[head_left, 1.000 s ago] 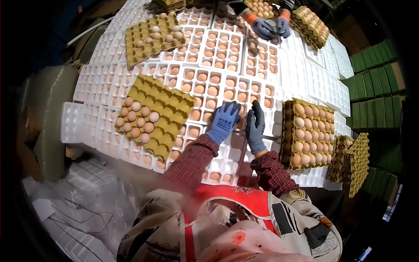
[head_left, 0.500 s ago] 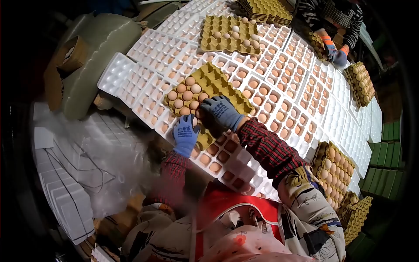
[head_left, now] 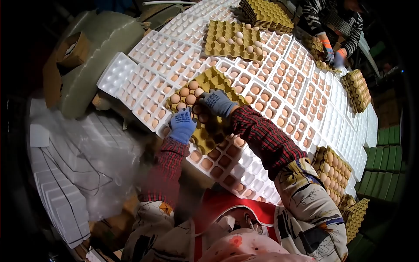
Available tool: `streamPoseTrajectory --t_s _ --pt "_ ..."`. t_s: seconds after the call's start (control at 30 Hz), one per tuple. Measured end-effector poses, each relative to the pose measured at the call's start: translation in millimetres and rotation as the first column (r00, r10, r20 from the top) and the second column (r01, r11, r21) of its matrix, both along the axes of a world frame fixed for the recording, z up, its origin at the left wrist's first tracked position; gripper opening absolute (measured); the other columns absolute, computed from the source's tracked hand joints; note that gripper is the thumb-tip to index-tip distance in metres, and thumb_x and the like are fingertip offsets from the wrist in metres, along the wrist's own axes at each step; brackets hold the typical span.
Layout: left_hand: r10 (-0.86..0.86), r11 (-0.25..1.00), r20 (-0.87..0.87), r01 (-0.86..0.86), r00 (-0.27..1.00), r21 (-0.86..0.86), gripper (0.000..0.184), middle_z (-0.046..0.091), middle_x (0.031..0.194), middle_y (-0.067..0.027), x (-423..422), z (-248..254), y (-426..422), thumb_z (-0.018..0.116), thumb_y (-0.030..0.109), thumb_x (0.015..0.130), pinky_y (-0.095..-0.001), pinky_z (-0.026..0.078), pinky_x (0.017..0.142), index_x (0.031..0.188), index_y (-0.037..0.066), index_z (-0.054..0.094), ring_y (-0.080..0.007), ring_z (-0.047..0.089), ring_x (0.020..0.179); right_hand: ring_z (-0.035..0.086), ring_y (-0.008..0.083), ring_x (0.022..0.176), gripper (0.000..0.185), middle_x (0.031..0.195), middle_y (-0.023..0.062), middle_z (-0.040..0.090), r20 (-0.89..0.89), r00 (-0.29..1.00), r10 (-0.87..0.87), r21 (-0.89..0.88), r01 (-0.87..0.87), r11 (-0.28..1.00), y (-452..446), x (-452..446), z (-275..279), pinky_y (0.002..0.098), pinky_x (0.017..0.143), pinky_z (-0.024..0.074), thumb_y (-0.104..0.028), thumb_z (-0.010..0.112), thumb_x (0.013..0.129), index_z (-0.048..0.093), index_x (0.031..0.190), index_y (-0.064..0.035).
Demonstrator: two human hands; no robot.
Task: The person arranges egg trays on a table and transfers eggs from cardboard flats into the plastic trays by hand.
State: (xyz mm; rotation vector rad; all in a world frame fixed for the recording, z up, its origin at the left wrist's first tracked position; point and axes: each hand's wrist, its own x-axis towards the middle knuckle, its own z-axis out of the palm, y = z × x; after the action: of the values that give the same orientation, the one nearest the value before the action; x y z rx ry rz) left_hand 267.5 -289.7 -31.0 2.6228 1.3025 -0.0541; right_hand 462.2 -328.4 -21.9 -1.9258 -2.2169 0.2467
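Observation:
A yellow-brown pulp egg tray (head_left: 214, 77) lies tilted on the white trays, with several brown eggs (head_left: 190, 99) grouped at its left end. My left hand (head_left: 182, 125), in a blue-grey printed glove, is at the tray's near left edge, its fingers curled around an egg. From the right, my right hand (head_left: 219, 104), gloved alike, reaches over the tray with bent fingers closed on an egg. The gloves partly hide the eggs between the two hands.
White plastic trays (head_left: 286, 89) of eggs cover the table. Another pulp tray (head_left: 218, 46) holds a few eggs; stacked pulp trays (head_left: 268, 15) stand behind it. Filled egg trays (head_left: 334, 168) stand at right. Across the table, a co-worker's gloved hands (head_left: 334, 56) handle eggs. Wrapped white trays (head_left: 59, 196) lie left.
Fewer eggs show at the pulp tray's left end. Both hands have shifted slightly left and stay close together over the eggs. The view has moved a little.

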Motion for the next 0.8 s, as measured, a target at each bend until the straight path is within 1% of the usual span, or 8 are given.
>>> streamPoseTrajectory --t_s 0.1,0.2,0.27,0.33,0.4,0.6,0.73,0.8 --pt "0.069 0.998 -0.183 -0.066 0.981 0.021 0.038 0.064 0.110 -0.0143 11.3 2.4 2.1 0.067 0.033 0.082 -0.0449 0.053 0.081 0.111 0.011 0.059 -0.0345 0.066 0.094 0.067 0.0358 0.091 0.023 0.100 0.0106 0.069 -0.127 0.990 -0.059 -0.050 0.053 0.997 -1.5 7.3 12.8 0.0434 0.076 0.0541 -0.024 0.062 0.086 0.068 0.107 -0.0154" --pt "0.074 0.997 0.059 -0.073 0.996 -0.009 0.038 0.065 0.103 -0.0170 -4.0 -13.0 10.8 0.067 0.032 0.081 -0.0444 0.053 0.081 0.110 0.010 0.059 -0.0350 0.066 0.093 0.065 0.0257 0.103 0.046 0.104 0.0087 0.068 -0.965 0.205 -0.164 -0.111 0.249 0.962 -36.1 21.3 17.9 0.0332 0.090 0.0523 -0.019 0.074 0.080 0.065 0.125 -0.0164" --pt "-0.032 0.999 0.435 0.029 0.900 0.013 0.027 0.068 0.094 -0.0096 -24.0 -11.6 13.8 0.065 0.025 0.086 -0.0392 0.053 0.070 0.106 0.007 0.063 -0.0271 0.067 0.083 0.061 0.0193 0.109 0.051 0.119 0.0087 0.063 -0.974 0.060 -0.220 -0.204 0.202 0.958 -48.4 19.0 20.9 0.0317 0.096 0.0489 -0.016 0.077 0.078 0.065 0.127 -0.0175" --pt "0.604 0.690 0.632 0.079 0.486 -0.720 0.026 0.067 0.093 -0.0031 -44.8 -16.7 10.5 0.064 0.015 0.092 -0.0282 0.051 0.066 0.115 0.003 0.063 -0.0156 0.063 0.081 0.060 0.0238 0.115 0.046 0.134 0.0114 0.055 -0.885 0.466 0.022 0.077 0.100 0.992 -49.3 2.9 10.4 0.0347 0.098 0.0493 -0.017 0.077 0.078 0.066 0.123 -0.0159" --pt "0.736 0.556 0.575 0.165 0.358 -0.815 0.038 0.065 0.106 -0.0009 -59.2 -19.8 12.7 0.060 0.002 0.094 -0.0205 0.047 0.065 0.131 0.002 0.057 -0.0089 0.059 0.083 0.057 0.0358 0.112 0.032 0.138 0.0126 0.047 -0.238 0.962 -0.135 -0.096 0.115 0.989 -52.1 -31.5 27.0 0.0404 0.087 0.0534 -0.023 0.070 0.081 0.069 0.113 -0.0158" --pt "0.954 0.080 0.278 0.793 0.115 -0.603 0.047 0.054 0.140 -0.0108 -44.1 -1.4 12.9 0.050 0.026 0.101 -0.0271 0.053 0.066 0.144 0.006 0.046 -0.0310 0.059 0.119 0.058 0.0343 0.113 0.034 0.141 0.0169 0.046 0.104 0.988 -0.112 -0.145 0.126 0.981 -60.8 -52.2 20.0 0.0426 0.086 0.0535 -0.017 0.068 0.081 0.066 0.115 -0.0150" --pt "0.358 0.699 0.660 0.279 0.660 -0.658 0.052 0.051 0.143 -0.0153 -13.2 -4.7 30.7 0.069 0.030 0.093 -0.0312 0.053 0.077 0.135 0.004 0.055 -0.0291 0.061 0.115 0.064 0.0237 0.102 0.051 0.126 0.0139 0.058 -0.797 0.586 -0.142 0.178 0.454 0.873 -111.8 -4.3 -9.5 0.0361 0.079 0.0543 -0.026 0.080 0.078 0.062 0.121 -0.0065" --pt "-0.236 0.970 0.349 0.199 0.907 0.140 0.056 0.050 0.140 -0.0159 5.8 -4.8 19.8 0.078 0.039 0.081 -0.0385 0.055 0.078 0.124 0.006 0.063 -0.0301 0.064 0.103 0.065 0.0149 0.091 0.046 0.114 0.0071 0.063 -0.860 -0.173 -0.479 -0.509 0.314 0.801 -178.9 14.5 42.5 0.0284 0.074 0.0537 -0.026 0.076 0.084 0.062 0.123 -0.0057"
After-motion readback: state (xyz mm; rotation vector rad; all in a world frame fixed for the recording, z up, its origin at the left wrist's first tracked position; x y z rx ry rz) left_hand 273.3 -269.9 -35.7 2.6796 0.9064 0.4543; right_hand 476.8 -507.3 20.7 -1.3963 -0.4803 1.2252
